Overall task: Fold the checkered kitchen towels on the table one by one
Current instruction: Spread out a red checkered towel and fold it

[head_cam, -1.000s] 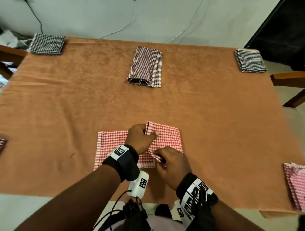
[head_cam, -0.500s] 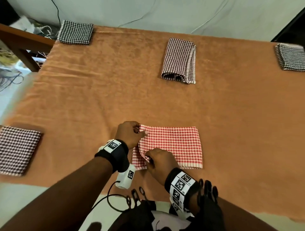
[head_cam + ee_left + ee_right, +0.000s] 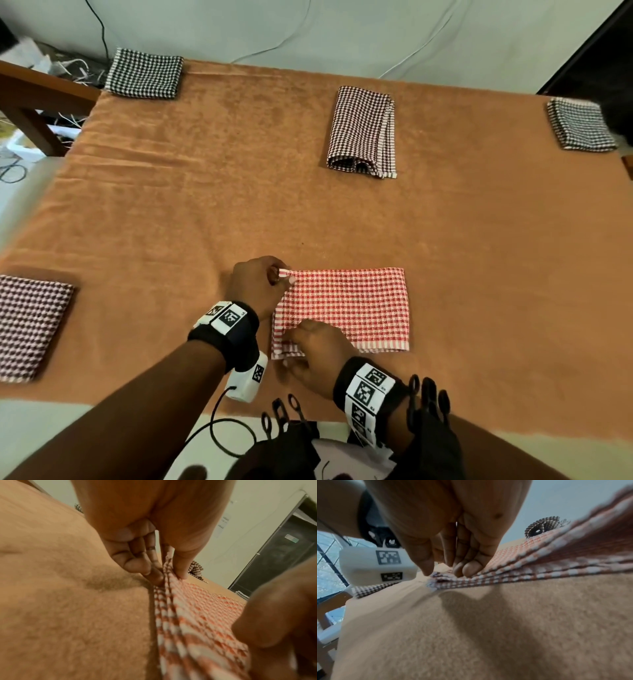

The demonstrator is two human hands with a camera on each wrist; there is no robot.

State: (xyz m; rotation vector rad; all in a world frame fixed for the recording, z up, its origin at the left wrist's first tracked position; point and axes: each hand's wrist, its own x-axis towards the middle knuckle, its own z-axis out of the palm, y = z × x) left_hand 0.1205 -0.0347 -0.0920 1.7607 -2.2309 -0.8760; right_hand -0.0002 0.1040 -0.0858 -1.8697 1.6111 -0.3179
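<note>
A red-and-white checkered towel (image 3: 356,308) lies folded in a rectangle on the orange table cover (image 3: 205,205), near the front edge. My left hand (image 3: 260,284) pinches its far left corner between thumb and fingers (image 3: 154,577), the layered edge (image 3: 169,588) running up between them. My right hand (image 3: 315,349) grips the near left corner, fingertips (image 3: 467,570) pressing the stacked layers (image 3: 505,577) onto the cover. The towel's right side lies flat and free.
A dark brown checkered towel (image 3: 363,132) lies folded at the back middle. Black-and-white folded towels sit at the back left (image 3: 144,77) and back right (image 3: 579,125) corners. Another brown checkered towel (image 3: 27,325) lies at the left edge. Wooden chair parts (image 3: 30,102) stand beyond the left side.
The left half of the red towel has been folded over to the right, making a smaller rectangle. Both hands kept their corner grips and now hold them at the left edge.
</note>
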